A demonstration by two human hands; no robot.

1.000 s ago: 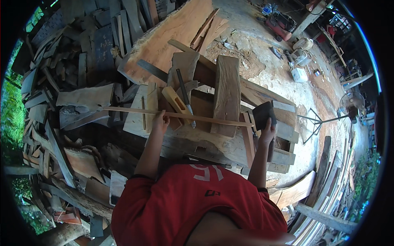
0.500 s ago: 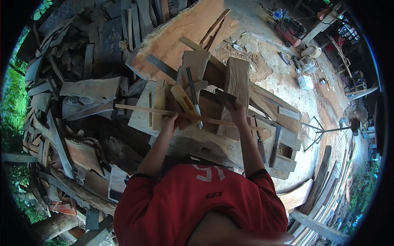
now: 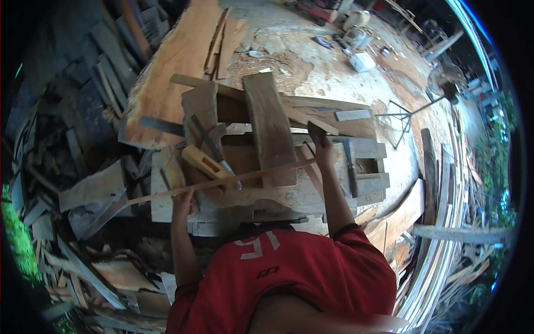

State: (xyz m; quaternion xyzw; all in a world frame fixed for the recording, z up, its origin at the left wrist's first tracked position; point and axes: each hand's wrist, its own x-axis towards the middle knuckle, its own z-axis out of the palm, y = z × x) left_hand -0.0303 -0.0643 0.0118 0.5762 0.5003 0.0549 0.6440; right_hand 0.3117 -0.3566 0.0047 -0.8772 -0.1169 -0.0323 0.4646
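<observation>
My left hand [image 3: 184,203] is closed around a long thin wooden strip [image 3: 253,175] near its left part. The strip slants across the workbench [image 3: 245,208], its right end close to my right forearm. My right hand [image 3: 324,151] grips a dark flat blade [image 3: 317,131], held above the bench's right half; its exact kind I cannot tell. Between my hands lies a pale wooden block with a slot [image 3: 206,162], like a hand plane body. A dark-handled tool with a pale tip [image 3: 211,143] rests beside it. A thick wooden board [image 3: 270,125] lies across the bench.
A narrow dark-handled tool [image 3: 350,167] lies at the bench's right. A large live-edge slab [image 3: 167,83] stands beyond the bench, at the left. Scrap wood [image 3: 89,267] is heaped on the left. Long strips [image 3: 439,245] lie at the right, and a metal stand [image 3: 403,119] is on the floor.
The view has swung, shifting the bench left in the picture. My right hand has moved rightward with the dark blade, away from the thick board. The strip's right end now points upward.
</observation>
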